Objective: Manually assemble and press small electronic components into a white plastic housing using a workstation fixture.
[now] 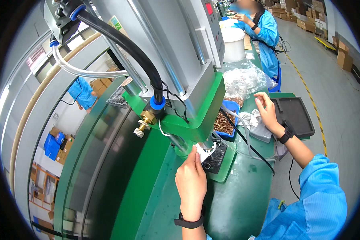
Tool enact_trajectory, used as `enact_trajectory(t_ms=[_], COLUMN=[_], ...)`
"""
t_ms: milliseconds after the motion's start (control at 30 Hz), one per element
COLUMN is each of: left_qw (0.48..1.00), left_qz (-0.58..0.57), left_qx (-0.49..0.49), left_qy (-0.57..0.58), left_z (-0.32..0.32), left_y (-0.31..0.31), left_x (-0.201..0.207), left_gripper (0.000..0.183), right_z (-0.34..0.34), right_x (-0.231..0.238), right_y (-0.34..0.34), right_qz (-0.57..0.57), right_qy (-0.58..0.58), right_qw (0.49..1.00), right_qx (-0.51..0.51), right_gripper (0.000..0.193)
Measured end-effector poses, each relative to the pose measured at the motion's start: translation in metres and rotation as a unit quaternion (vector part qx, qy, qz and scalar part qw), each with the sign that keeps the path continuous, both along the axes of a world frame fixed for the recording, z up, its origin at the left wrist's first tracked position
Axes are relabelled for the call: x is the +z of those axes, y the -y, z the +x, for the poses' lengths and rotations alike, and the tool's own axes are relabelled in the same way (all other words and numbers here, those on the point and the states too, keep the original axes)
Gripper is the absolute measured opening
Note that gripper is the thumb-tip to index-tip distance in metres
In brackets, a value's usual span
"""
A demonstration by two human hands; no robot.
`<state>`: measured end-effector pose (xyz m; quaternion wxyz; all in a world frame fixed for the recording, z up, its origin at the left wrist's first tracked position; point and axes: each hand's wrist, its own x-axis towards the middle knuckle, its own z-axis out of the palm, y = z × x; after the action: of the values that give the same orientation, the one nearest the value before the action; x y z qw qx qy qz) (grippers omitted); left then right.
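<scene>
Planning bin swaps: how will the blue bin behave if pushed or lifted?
The blue bin is probably heavy for its size: many small metallic-looking pieces lie in it. Its walls stand up around them, so it's likely fairly stiff. The top is open, so loose pieces may shift or spill if tilted.

Parts (224, 124) in bin (230, 105) beside press (206, 110)

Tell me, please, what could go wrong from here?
The left grip is close to the green press head, so it might get pinched if that head moves. The black cable hangs across the work table and could snag an arm. The blue bin of small brass-coloured parts might spill if knocked.
</scene>
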<state>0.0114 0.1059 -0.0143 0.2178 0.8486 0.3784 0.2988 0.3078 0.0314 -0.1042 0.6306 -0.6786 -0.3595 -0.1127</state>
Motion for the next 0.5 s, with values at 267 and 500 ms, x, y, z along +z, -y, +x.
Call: enact_trajectory(t_ms=[267,500], left_qw=[1.000,1.000], left_qz=[0.020,0.022], left_qx=[-0.005,-0.008], left_qy=[0.008,0.016], left_z=[-0.003,-0.004], left_y=[0.000,-0.001], left_x=[-0.002,-0.001], left_gripper=[0.026,0.026], right_z=[0.018,0.021], right_x=[0.025,0.006], right_y=[0.005,-0.019], right_qz=[-0.387,-0.488], right_qy=[0.142,0.151], right_qw=[0.905,0.831], right_qx=[0.105,0.221], right_gripper=[0.030,0.033])
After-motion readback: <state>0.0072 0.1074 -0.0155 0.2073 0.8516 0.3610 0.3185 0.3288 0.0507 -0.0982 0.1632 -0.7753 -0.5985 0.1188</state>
